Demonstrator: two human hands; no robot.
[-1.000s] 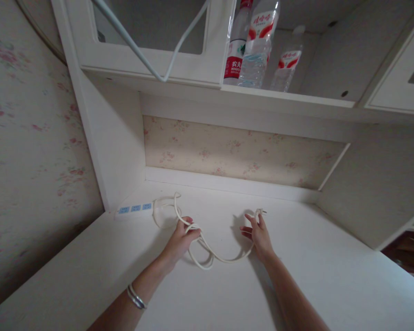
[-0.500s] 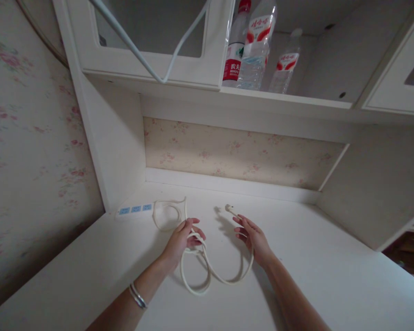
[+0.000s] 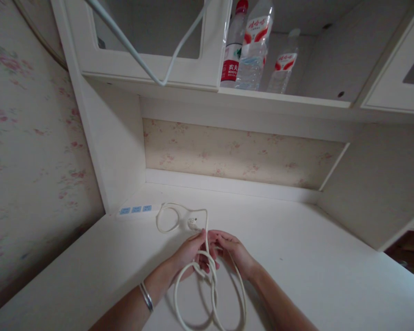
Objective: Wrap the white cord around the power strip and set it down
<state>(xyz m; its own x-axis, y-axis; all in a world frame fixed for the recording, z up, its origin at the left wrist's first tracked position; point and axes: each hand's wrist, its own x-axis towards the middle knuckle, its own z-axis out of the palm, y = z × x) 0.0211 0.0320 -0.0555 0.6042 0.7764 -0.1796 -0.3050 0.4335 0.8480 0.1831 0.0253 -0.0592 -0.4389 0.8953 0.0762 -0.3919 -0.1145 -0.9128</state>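
A white power cord (image 3: 214,287) hangs in loose, crossing loops below my two hands. My left hand (image 3: 193,253), with silver bangles at its wrist, is closed on the cord's loops. Close against it, my right hand (image 3: 232,250) pinches the cord near its end. The plug (image 3: 192,224) sticks out just beyond the left fingertips, prongs pointing up and away. From the hands the cord runs back to a white power strip (image 3: 138,210) with blue sockets, lying at the desk's back left. Some fingertips are hidden behind the cord.
The white desk (image 3: 313,266) spreads under my hands, with a side panel (image 3: 376,184) at the right. Overhead, plastic bottles (image 3: 255,50) stand in an open cabinet shelf. A pale bent bar (image 3: 163,82) hangs in front of the cabinet door. Flowered wallpaper (image 3: 37,161) covers the left wall.
My right hand has moved left with the plug end, up to my left hand. The left hand has shifted slightly right. The loops hang lower, and the cord near the strip has shifted.
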